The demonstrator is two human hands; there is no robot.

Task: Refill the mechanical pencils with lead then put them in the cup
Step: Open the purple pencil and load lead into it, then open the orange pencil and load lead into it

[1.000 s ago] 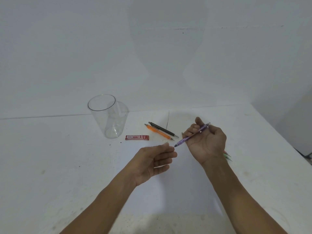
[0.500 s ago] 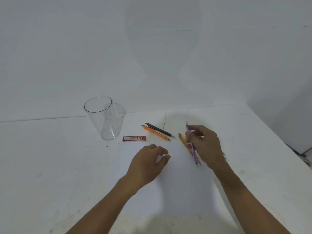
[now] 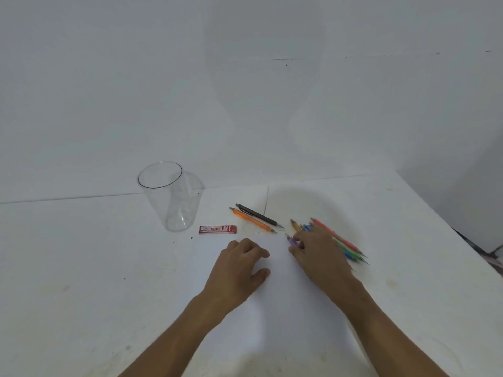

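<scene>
A clear plastic cup point(image 3: 168, 202) stands upright at the back left of the white table point(image 3: 81, 268). A red lead case point(image 3: 217, 229) lies just right of it. Further right, an orange pencil point(image 3: 251, 220) and a black pencil point(image 3: 258, 214) lie side by side. My right hand point(image 3: 318, 254) is palm down on a bunch of several coloured pencils point(image 3: 345, 246), and its fingertips pinch the end of a purple pencil point(image 3: 293, 241) low at the table. My left hand point(image 3: 239, 268) rests on the table with loosely curled fingers, and nothing shows in it.
The table's right edge point(image 3: 449, 227) runs diagonally close to the pencil bunch. A white wall rises behind the cup. Small dark specks dot the tabletop near the lead case.
My right hand turned palm down and lowered the purple pencil beside the coloured bunch. My left hand also rolled palm down and settled on the table.
</scene>
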